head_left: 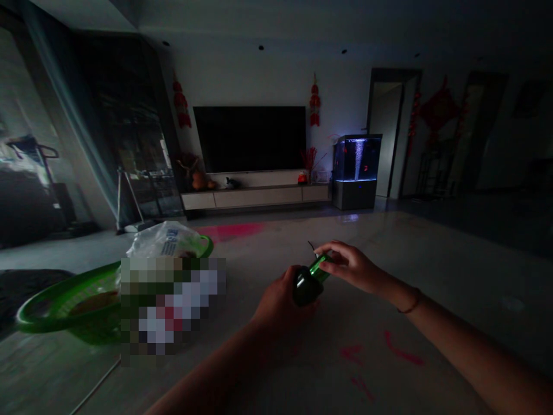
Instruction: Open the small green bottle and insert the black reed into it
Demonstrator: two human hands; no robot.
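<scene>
Just ahead of the wearer's body, a small dark-green glass bottle (307, 285) is being held between both hands, its long axis slanting from lower left to upper right. Its wide end is being gripped by the closed left hand (279, 295), while its narrower end, pointing up and right, is being pinched by the right hand (345, 264), whose fingertips (329, 255) are pressed against the glass. A thin dark strand (311, 246) is being seen just beyond those fingertips; what it is cannot be told. A slim reddish-brown wristband (412, 302) is being worn on the right wrist. Below the hands, red smears (401, 349) are being shown on a pale polished floor. Further left, a bright-green plastic basket (56, 305) and a crumpled translucent plastic bag (164, 242) are being partly hidden by a blurred block. Far ahead, a wide black wall-mounted television (249, 138) is being flanked by red hanging ornaments (314, 104), above a low cream cabinet (254, 197), and a small aquarium (356, 158) is being lit blue.
</scene>
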